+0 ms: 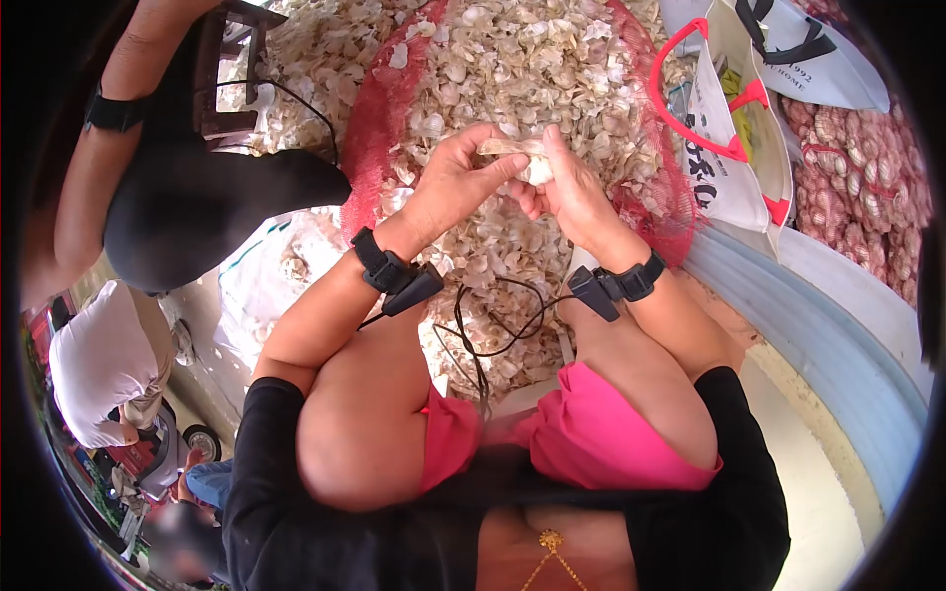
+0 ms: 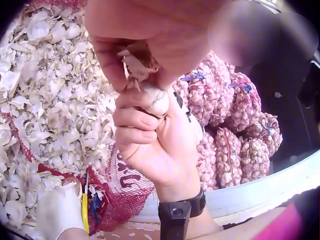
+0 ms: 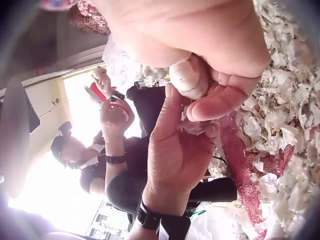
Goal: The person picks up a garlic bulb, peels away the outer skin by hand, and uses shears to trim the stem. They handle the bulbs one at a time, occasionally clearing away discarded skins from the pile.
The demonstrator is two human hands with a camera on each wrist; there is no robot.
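Note:
A pale garlic bulb is held between both hands over the heap of skins. My right hand grips it with curled fingers, and its white rounded end shows in the right wrist view. From the other side my left hand pinches at the bulb, its thumb lying against it. Loose papery skin sticks out between the left fingers in the left wrist view. Part of the bulb is hidden by the fingers.
Garlic skins fill a red mesh sack in front. Carrier bags stand at right, beside netted garlic. Another person's arm is at left. Yellow-handled scissors show low in the left wrist view.

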